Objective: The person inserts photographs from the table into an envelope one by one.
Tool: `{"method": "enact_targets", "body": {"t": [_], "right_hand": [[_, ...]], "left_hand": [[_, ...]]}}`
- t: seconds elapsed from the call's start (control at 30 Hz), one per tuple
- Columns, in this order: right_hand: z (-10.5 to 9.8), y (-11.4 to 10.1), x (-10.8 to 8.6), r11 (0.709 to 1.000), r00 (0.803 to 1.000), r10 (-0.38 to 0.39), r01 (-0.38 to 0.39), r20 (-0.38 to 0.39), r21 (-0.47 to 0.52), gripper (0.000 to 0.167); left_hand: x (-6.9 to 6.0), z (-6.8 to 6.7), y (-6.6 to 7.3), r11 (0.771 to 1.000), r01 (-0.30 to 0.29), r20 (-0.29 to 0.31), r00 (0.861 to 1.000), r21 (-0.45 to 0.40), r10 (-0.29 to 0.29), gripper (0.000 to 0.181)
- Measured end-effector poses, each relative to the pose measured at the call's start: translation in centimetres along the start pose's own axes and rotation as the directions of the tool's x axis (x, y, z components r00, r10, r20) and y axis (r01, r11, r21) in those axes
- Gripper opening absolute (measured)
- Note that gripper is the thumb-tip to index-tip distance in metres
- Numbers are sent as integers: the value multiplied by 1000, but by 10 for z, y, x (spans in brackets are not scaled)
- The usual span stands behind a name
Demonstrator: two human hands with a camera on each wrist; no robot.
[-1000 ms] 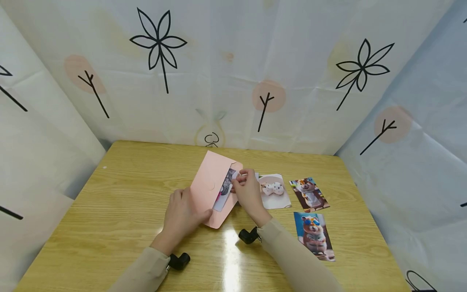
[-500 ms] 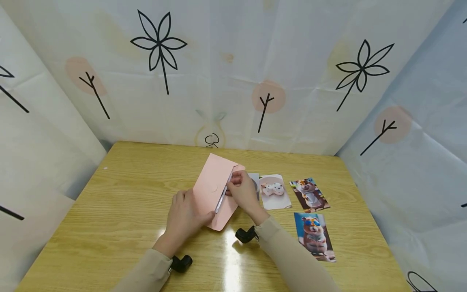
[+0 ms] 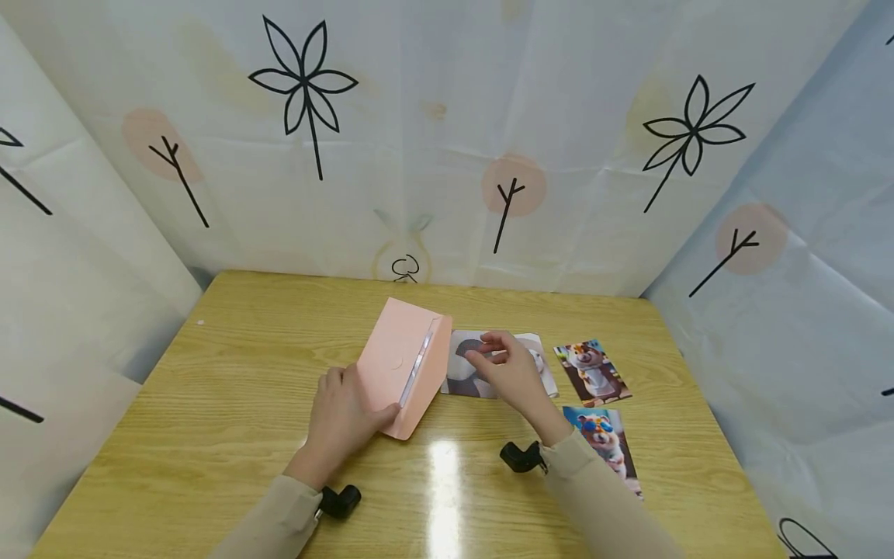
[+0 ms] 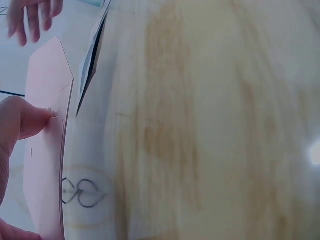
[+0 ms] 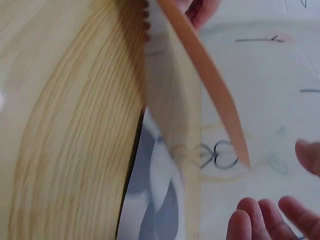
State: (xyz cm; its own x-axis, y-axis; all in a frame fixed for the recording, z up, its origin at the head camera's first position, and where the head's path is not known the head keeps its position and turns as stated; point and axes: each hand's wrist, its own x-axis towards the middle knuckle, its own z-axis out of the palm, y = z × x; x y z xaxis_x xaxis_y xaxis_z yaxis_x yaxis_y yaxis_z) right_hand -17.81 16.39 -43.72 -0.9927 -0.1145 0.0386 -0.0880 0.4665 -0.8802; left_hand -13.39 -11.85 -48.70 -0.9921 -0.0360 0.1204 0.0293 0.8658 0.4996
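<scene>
Envelope (image 3: pixel 401 365): slanted up off the table (image 3: pixel 209 404), with flap (image 3: pixel 427 376) unfolded to the right.
Left hand (image 3: pixel 342 411): curled at the lower edge, thumb pressed on the near face; gripping the envelope.
Right hand (image 3: pixel 513 373): loosely bent, with thumb and fingers well parted; holding nothing, clear of the envelope.
Tucked photo (image 3: pixel 417 369): in the envelope's mouth, showing as a thin strip.
Grey photo (image 3: pixel 464 380): just beside the envelope; partly behind the right hand.
White photo (image 3: pixel 546 371): next along; overlap with the grey one impossible to tell.
Hamster photos (image 3: pixel 592 373): farther right, lower one partly under the sleeve (image 3: pixel 601 505).
Filling: judged part done; at least one photo apparently in, four outside, flap not yet folded over.
Head view only: strip in the mouth, hamster photos.
Right wrist view: gap between right thumb and fingers, plainer here; envelope nearly edge-on.
Left wrist view: left thumb on the envelope, close up.
</scene>
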Motion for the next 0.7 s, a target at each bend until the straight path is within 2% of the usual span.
{"method": "enact_targets", "body": {"t": [0.2, 0.43, 0.7], "right_hand": [[-38, 22, -16, 997, 997, 24, -18, 76, -71, 56], [-87, 54, -37, 979, 981, 103, -71, 162, -193, 64], [-125, 83, -51, 911, 979, 116, -36, 170, -412, 63]], "left_hand": [[0, -1, 0, 1000, -11, 2, 1000, 14, 11, 98], [0, -3, 0, 1000, -5, 3, 1000, 9, 5, 97], [-1, -4, -2, 1000, -5, -4, 1000, 18, 5, 97]]}}
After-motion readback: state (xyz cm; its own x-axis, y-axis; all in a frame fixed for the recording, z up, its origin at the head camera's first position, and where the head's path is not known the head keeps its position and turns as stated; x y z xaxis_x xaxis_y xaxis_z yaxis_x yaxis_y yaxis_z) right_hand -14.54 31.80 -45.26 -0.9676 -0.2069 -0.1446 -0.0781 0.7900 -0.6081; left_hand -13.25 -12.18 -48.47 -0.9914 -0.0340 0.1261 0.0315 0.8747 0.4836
